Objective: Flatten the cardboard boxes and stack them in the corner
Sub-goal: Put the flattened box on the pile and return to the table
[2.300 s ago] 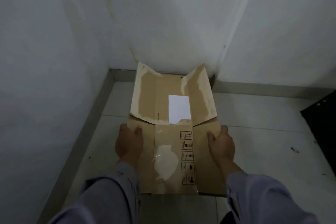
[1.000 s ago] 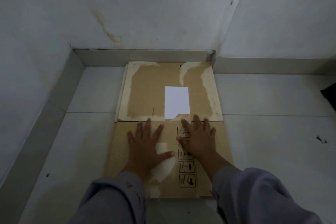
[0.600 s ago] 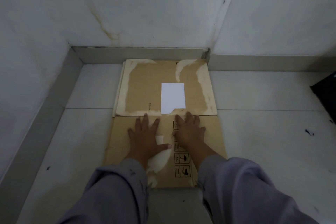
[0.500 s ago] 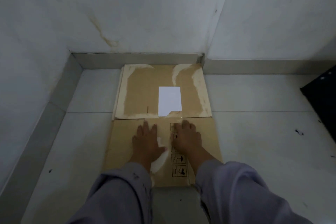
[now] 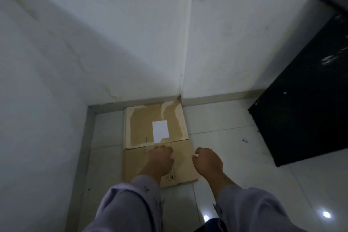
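Note:
A flattened brown cardboard box (image 5: 143, 128) lies on the tiled floor, its far edge against the skirting in the corner. A white label (image 5: 160, 131) sits on its torn upper flaps, and another cardboard edge shows under its left side. My left hand (image 5: 160, 158) hovers over the middle of the box with its fingers curled in, holding nothing. My right hand (image 5: 207, 160) is just off the box's right edge, fingers also curled and empty. Both hands are lifted off the cardboard.
Two white walls meet at the corner (image 5: 179, 97), with a grey skirting (image 5: 105, 106) along the floor. A large black object (image 5: 305, 81) stands at the right. Pale floor tiles (image 5: 235, 156) lie between it and the box.
My hands, pressed flat with spread fingers on the box, have lifted off and curled shut. The right hand moved off the box's right edge. The view has risen and pulled back.

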`<act>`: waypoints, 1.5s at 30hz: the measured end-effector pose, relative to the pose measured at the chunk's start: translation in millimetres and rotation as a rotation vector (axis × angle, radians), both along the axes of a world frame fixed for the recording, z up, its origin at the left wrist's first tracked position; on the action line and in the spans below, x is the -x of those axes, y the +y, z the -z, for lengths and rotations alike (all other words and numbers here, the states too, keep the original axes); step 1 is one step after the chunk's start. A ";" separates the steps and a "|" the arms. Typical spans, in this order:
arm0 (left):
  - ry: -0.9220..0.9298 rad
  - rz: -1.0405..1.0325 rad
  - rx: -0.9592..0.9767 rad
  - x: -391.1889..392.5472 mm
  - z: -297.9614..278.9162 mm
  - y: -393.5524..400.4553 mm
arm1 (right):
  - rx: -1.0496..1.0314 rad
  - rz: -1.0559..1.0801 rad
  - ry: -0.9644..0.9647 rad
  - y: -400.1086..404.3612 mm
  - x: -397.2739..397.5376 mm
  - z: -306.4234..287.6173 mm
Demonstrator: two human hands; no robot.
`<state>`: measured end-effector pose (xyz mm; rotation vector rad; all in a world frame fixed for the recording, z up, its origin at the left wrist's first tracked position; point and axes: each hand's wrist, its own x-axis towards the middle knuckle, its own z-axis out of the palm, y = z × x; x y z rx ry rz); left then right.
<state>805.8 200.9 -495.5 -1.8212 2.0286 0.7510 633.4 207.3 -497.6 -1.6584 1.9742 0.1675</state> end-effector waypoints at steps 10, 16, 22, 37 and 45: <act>0.055 0.219 0.117 85.8 -274.7 3.6 | 0.087 0.106 -0.053 27.0 79.3 -275.0; 0.120 0.440 0.201 143.7 -363.5 17.1 | 0.185 0.343 0.016 81.8 146.4 -367.5; 0.099 0.658 0.267 210.5 -402.1 36.6 | 0.201 0.542 0.061 138.2 188.0 -388.7; 0.079 0.905 0.248 434.6 -417.2 67.5 | 0.275 0.848 -0.021 220.4 390.2 -396.1; 0.097 1.060 0.202 551.1 -397.1 80.3 | 0.236 0.951 0.021 244.1 488.3 -377.8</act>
